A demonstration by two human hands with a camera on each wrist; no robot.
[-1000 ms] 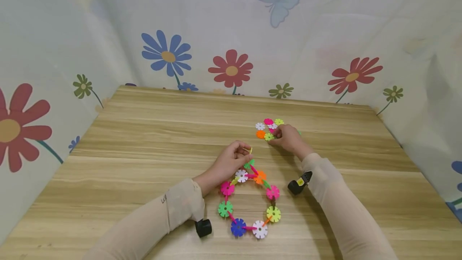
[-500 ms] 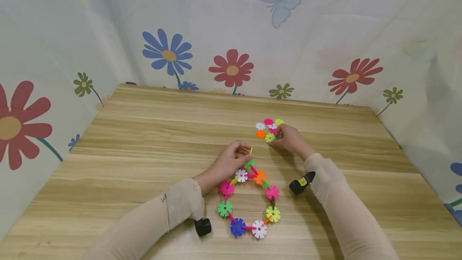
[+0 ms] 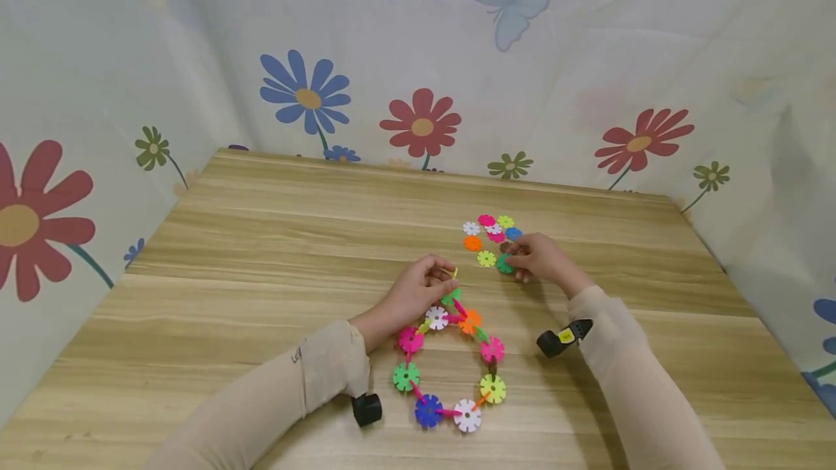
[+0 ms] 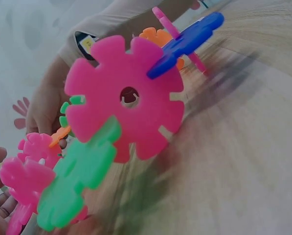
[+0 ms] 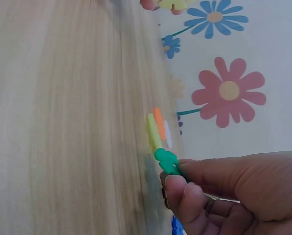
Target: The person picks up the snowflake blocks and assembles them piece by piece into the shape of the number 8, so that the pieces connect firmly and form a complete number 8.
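Note:
A ring of linked snowflake discs lies on the table, with a blue disc (image 3: 429,410) and a white disc (image 3: 467,415) at its near end. At the ring's far end, my left hand (image 3: 421,289) pinches a yellow disc seen edge-on, just above a light green disc (image 3: 451,297). In the left wrist view a large pink disc (image 4: 101,98) hides much of the ring. To the right, my right hand (image 3: 543,261) pinches a darker green disc (image 5: 167,160) between thumb and fingers, beside a loose yellow disc (image 3: 486,259).
Several loose discs lie beyond the hands, among them an orange disc (image 3: 473,243), a white disc (image 3: 471,228) and a blue disc (image 3: 514,233). A brown disc is partly hidden by the right fingers. A flower-printed curtain (image 3: 366,35) stands behind the wooden table (image 3: 274,238).
My right hand has drawn right and slightly nearer, and the green disc now shows in its fingers. The loose yellow disc has shifted nearer. My left hand has stayed at the ring.

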